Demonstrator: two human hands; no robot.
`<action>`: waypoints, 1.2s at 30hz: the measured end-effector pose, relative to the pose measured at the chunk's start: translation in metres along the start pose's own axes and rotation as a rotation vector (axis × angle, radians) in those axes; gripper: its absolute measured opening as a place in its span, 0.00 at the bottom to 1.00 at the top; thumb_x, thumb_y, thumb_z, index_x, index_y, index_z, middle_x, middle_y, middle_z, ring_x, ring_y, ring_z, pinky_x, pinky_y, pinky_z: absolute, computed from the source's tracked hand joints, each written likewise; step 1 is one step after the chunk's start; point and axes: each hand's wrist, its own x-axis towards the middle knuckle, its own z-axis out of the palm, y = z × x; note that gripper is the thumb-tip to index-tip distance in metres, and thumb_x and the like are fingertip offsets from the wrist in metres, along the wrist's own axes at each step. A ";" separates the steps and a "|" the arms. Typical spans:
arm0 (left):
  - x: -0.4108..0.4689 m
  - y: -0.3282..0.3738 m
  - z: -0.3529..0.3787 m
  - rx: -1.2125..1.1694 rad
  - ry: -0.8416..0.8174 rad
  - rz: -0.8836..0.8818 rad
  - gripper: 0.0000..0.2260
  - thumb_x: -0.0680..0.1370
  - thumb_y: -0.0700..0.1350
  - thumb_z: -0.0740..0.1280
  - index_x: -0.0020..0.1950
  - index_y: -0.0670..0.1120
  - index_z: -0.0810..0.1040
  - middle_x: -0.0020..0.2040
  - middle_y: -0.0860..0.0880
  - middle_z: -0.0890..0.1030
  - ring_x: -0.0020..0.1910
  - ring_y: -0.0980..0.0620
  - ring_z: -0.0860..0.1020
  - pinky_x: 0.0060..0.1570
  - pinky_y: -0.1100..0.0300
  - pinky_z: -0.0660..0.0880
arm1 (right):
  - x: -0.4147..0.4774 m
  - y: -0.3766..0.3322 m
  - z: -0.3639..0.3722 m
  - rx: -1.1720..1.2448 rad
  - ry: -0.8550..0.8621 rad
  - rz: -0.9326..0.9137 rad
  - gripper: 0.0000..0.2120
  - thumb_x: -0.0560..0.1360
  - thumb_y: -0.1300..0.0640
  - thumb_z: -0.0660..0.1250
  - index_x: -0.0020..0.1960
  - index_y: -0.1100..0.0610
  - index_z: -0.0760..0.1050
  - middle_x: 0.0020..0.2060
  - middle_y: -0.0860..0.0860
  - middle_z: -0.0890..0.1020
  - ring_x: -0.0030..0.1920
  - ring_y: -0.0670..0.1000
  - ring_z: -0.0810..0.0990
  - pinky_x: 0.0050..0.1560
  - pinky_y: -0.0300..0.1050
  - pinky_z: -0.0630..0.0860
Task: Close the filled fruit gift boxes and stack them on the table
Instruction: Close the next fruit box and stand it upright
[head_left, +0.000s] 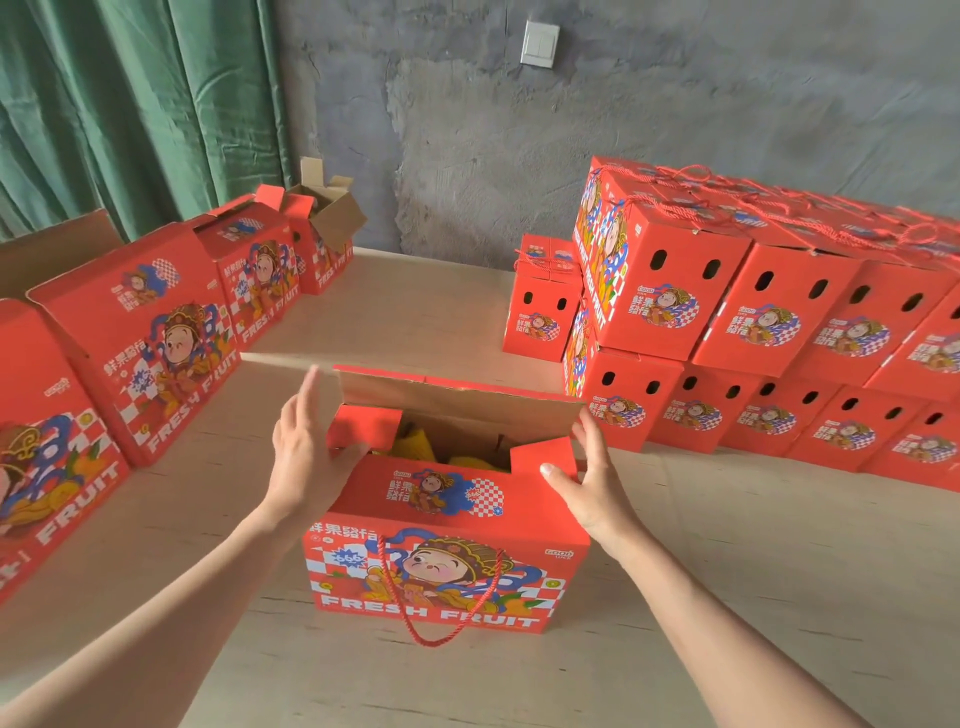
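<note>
Corrugated cardboard, printed red, forms the fruit gift box (447, 545) stood at the front middle of the surface (727, 597). Its top is not yet closed: the long far flap (457, 400) is raised and yellow fruit (415, 447) is seen inside. The left hand (306, 462) is held wide, fingers straight, palm against the box's left end. The right hand (587, 483) is likewise spread, fingers laid up the right end, thumb on the front panel's corner (nothing is gripped by either). Filled, the box is judged fairly heavy, with stiff walls but bendable flaps. It is best lifted by both ends or from underneath, the rope handle (441, 623) being thin. Closed boxes (727, 322) are stacked at the right.
</note>
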 end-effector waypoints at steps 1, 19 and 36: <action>-0.001 -0.001 -0.001 0.025 -0.003 0.066 0.34 0.71 0.37 0.73 0.74 0.43 0.63 0.69 0.40 0.66 0.70 0.39 0.62 0.68 0.47 0.57 | 0.000 0.001 -0.002 0.024 -0.019 0.006 0.38 0.74 0.63 0.69 0.76 0.54 0.50 0.71 0.49 0.62 0.73 0.46 0.59 0.72 0.44 0.58; -0.010 0.001 0.000 -0.009 0.177 0.063 0.29 0.68 0.57 0.74 0.54 0.36 0.72 0.63 0.37 0.68 0.66 0.41 0.65 0.65 0.48 0.65 | 0.011 0.019 -0.027 -0.218 -0.215 -0.058 0.19 0.75 0.43 0.63 0.62 0.48 0.64 0.72 0.43 0.63 0.71 0.46 0.63 0.69 0.45 0.61; 0.055 0.012 0.019 0.834 -0.649 0.419 0.35 0.72 0.71 0.50 0.76 0.58 0.52 0.69 0.53 0.66 0.69 0.49 0.63 0.66 0.50 0.63 | 0.020 0.014 -0.030 -0.502 -0.263 -0.239 0.18 0.79 0.47 0.58 0.69 0.39 0.66 0.73 0.46 0.63 0.72 0.47 0.63 0.66 0.40 0.63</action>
